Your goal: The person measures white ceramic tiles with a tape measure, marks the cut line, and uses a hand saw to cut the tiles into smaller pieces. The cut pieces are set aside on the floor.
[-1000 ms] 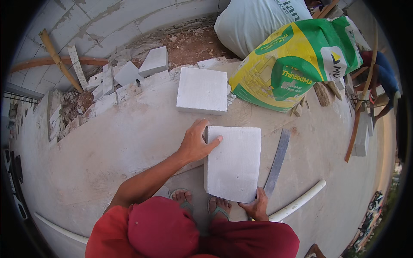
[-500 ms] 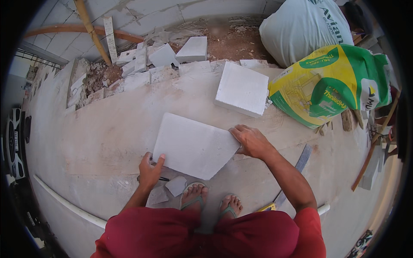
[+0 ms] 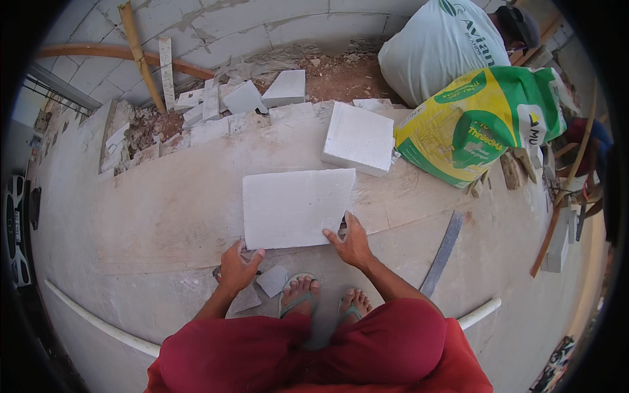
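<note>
The white block is in the middle of the frame, low over or on the pale ground, though it is hard to tell which. It looks stiff and dry and will not bend. It is big, so it is probably a bit heavy, and two hands seem best for it. Its top looks chalky, so it may feel dusty and slide a little, and its thin corners could chip if they get bumped. Good places to hold it are the flat sides, one hand at each end, away from the sharp tips. The right hand grips the slanted right side near the bottom, with the thumb on the face and the fingers round the edge. The left hand is half open at the lower left corner, thumb and fingers apart; whether it grips the block cannot be told.
</note>
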Motion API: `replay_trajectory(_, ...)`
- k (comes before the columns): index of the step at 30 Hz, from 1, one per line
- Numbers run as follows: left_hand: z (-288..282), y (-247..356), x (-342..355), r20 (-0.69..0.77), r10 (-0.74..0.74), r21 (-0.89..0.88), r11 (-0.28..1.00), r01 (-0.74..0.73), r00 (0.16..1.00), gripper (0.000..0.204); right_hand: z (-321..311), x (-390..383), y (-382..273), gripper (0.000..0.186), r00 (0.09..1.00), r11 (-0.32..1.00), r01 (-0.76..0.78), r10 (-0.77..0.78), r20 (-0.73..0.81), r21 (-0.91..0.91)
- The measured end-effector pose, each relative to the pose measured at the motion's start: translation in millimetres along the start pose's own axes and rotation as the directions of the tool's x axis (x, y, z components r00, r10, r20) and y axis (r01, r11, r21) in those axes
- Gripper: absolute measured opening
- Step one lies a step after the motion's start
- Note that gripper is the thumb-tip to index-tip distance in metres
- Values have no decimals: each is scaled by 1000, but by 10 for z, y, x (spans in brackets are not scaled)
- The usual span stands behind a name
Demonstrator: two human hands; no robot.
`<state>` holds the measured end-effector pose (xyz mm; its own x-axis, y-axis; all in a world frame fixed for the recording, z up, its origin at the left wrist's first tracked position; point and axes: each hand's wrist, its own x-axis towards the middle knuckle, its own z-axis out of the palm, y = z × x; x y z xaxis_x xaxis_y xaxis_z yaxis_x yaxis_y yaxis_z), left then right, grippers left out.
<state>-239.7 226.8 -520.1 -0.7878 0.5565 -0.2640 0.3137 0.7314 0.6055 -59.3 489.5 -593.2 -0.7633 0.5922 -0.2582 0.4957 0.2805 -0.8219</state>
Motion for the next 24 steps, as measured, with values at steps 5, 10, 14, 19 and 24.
replay_trajectory(5,-106,-145,-304,9,-62,-105,993,63,998,35,201,-87,-5,75,995,1000,23,-23,97,-6)
replay_trajectory(10,13,-1003,-422,-115,-255,-215,950,227,960,43,511,263,-259,75,966,988,154,-153,209,10)
replay_trajectory(14,103,-979,-342,-258,-135,-30,991,132,957,59,627,791,-199,68,931,949,314,-313,185,26)
replay_trajectory(19,313,-693,-190,-343,-32,4,999,35,939,43,568,1112,-236,62,950,959,277,-282,135,53)
replay_trajectory(24,207,-600,97,-298,-49,1,999,51,953,49,422,742,-177,68,985,985,168,-167,44,-39)
